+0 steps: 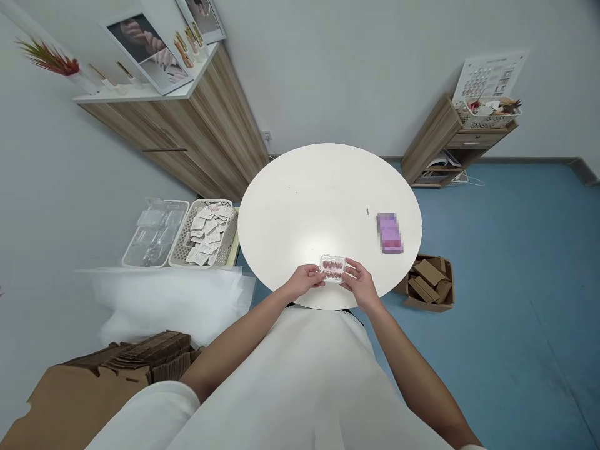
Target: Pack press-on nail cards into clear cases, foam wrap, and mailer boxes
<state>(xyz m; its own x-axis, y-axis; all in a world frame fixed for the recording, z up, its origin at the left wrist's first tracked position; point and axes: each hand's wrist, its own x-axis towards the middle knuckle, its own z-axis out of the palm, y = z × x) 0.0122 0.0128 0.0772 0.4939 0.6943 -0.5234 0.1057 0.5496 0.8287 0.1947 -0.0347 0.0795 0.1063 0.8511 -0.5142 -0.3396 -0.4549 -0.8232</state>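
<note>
A small clear case (332, 268) with two rows of pinkish-red press-on nails is held between my two hands, over the near edge of the round white table (300, 187). My left hand (304, 281) grips its left side, the fingers closed on the edge. On the right side, my right hand (360, 282) holds the case between thumb and fingers. The case lies roughly flat, with the nails facing up. A purple, pixelated item (390, 234) lies on the table to the right of my hands.
Left of the table stand a white basket of cards (175, 255) and a tray of clear plastic pieces (132, 249). A box of cardboard pieces (450, 299) sits on the floor at right. Wooden cabinets (225, 119) stand behind left; flattened cardboard (79, 400) is lower left.
</note>
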